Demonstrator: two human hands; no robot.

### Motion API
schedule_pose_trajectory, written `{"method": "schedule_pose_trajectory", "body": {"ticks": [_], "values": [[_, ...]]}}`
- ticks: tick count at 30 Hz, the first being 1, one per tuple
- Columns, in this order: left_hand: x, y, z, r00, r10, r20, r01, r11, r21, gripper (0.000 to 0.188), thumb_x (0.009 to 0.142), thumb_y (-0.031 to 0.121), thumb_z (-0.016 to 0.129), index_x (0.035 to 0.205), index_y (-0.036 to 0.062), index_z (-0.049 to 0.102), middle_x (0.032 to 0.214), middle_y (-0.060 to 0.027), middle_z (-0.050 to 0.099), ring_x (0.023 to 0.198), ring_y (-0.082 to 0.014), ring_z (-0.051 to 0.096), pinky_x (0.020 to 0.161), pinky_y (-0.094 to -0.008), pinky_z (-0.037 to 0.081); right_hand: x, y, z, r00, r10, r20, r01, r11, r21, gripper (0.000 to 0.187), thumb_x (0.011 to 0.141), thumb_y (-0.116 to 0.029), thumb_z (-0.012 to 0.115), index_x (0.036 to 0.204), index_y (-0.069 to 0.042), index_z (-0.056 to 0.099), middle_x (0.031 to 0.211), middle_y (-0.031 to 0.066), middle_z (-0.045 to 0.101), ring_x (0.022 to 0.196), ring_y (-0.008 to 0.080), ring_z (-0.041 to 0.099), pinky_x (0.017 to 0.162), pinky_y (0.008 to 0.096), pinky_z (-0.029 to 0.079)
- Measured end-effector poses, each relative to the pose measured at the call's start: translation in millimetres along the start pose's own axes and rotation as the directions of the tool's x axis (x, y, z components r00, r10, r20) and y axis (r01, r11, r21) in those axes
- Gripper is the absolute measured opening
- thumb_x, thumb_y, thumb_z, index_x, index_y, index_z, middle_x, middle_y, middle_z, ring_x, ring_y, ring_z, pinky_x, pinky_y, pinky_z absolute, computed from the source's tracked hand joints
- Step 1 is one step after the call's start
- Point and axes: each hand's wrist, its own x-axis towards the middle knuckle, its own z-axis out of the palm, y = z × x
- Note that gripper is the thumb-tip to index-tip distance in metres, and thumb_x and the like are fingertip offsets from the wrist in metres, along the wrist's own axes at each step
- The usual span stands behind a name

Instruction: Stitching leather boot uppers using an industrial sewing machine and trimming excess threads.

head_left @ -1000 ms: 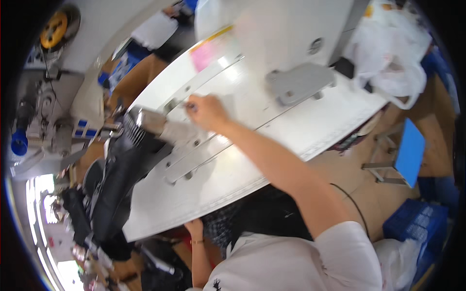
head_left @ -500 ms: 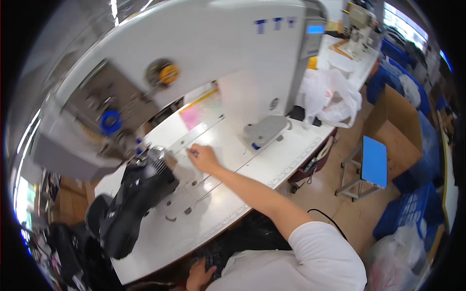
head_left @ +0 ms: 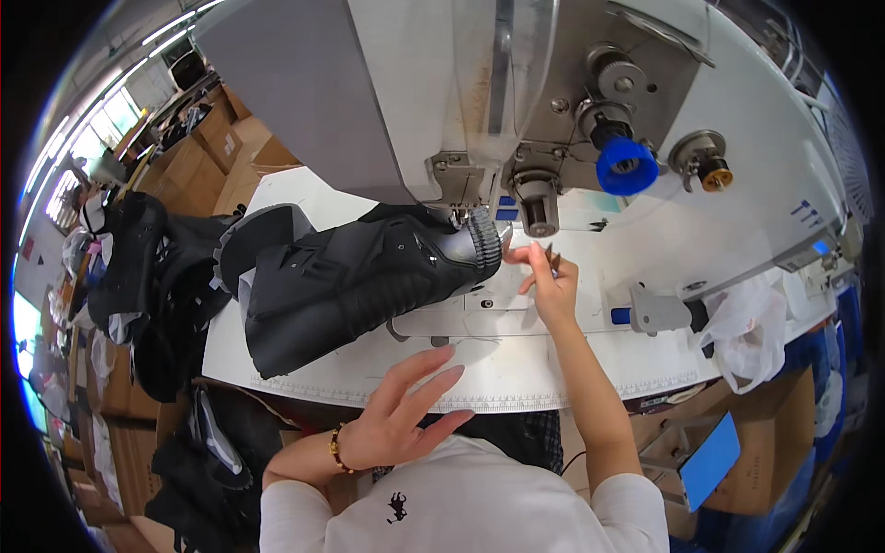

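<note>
A black boot (head_left: pixel 359 276) lies on its side at the sewing machine (head_left: pixel 544 138), its ridged sole edge (head_left: pixel 485 241) under the machine's head and its shaft toward the left front. My right hand (head_left: pixel 553 288) is just right of that sole, with thumb and forefinger close to it. Between its curled fingers a small dark pointed object (head_left: pixel 553 260) shows; its kind is unclear. My left hand (head_left: pixel 410 405) hovers at the table's front edge, fingers spread and holding nothing. Behind the boot a second black boot (head_left: pixel 267 235) lies partly hidden, its grey sole showing.
The white table (head_left: pixel 535 392) has a ruler strip along its front. A pile of black boots (head_left: pixel 138 276) is at the left, cardboard boxes (head_left: pixel 194 175) beyond. At the right are a grey machine part (head_left: pixel 659 311), a white plastic bag (head_left: pixel 751 327) and a blue-topped stool (head_left: pixel 710 461).
My view has swung left toward the boot and machine head. My left hand has risen from low by my lap to the table's front edge. My right hand remains near the boot's sole.
</note>
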Motion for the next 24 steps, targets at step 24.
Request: {"method": "schedule_pose_trajectory", "body": {"ticks": [24], "values": [[36,-59,-6,0.933,0.016,0.359,-0.348,0.289,0.892,0.048,0.077,0.025,0.047,0.124,0.0182,0.038,0.126,-0.0074,0.039,0.113,-0.0302,0.039,0.092,-0.0391,0.027,-22,-31,42,0.909,0.215,0.358,-0.358,0.844,0.4,0.019,0.083,-0.02,0.053,0.079,-0.001,0.053,0.064,-0.0056,0.048,0.055,0.001,0.04,0.045,0.0175,0.031]]}}
